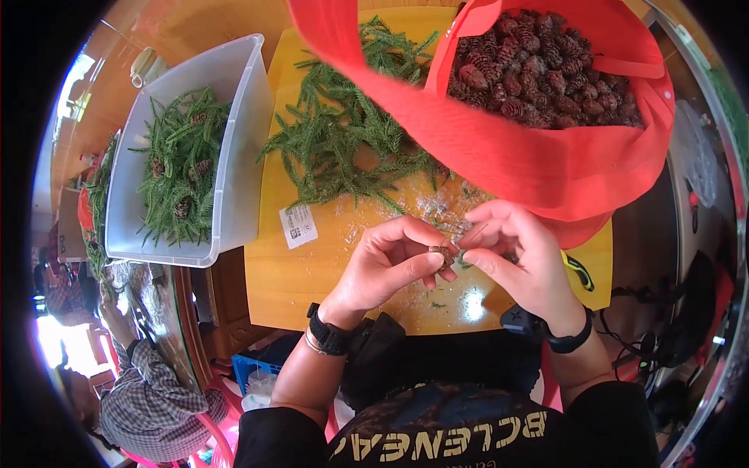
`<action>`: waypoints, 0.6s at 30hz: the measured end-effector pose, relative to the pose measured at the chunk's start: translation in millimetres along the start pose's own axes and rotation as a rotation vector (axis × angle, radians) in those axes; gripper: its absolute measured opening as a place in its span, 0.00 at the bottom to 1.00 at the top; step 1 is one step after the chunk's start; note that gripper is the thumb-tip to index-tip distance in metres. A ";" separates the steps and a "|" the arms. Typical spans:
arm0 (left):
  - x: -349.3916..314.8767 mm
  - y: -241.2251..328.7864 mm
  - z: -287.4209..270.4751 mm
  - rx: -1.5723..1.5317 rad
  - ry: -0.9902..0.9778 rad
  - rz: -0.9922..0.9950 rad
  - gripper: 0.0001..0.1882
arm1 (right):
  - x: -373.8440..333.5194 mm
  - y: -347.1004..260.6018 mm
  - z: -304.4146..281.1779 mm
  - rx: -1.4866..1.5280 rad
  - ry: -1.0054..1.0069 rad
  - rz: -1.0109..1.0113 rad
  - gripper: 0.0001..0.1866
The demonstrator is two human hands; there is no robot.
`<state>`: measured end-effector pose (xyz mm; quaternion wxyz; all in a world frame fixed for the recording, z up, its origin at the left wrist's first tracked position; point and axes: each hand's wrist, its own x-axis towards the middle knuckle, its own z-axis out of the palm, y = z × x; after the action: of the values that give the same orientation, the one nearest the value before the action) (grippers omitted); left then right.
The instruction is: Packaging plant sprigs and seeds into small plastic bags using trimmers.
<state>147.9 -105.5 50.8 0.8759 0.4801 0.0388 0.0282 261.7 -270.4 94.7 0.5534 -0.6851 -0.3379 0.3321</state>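
Observation:
Close to the table's near side, my left hand is closed, pinching a small brown pine cone between thumb and fingers. My right hand is just right of it, its fingers curled and thumb bent inward. What its fingertips hold is too small to make out. A bit of green sprig shows between the two hands. Beyond them lies a pile of artificial pine branches. A red fabric bag full of pine cones stands at the far right, its strap hanging across the branches.
A translucent plastic bin at the left holds green sprigs with pine cones. On the yellow tabletop are a white label, pale scraps and a yellow-black tool handle. Another person in a checked shirt sits lower left.

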 end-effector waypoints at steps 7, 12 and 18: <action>-1.6 -1.9 -1.3 0.001 -0.005 -0.033 0.08 | 1.2 11.8 0.8 0.141 -0.051 0.049 0.07; -1.8 4.1 -0.8 0.054 -0.045 -0.068 0.06 | 0.6 10.9 0.6 0.102 -0.083 0.032 0.03; -3.3 6.5 -2.7 0.131 -0.027 -0.149 0.06 | 0.5 -0.7 1.0 -0.115 -0.081 -0.025 0.03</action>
<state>144.3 -100.0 54.9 0.8428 0.5324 0.0645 -0.0460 261.1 -269.4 95.2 0.5032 -0.6975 -0.3870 0.3326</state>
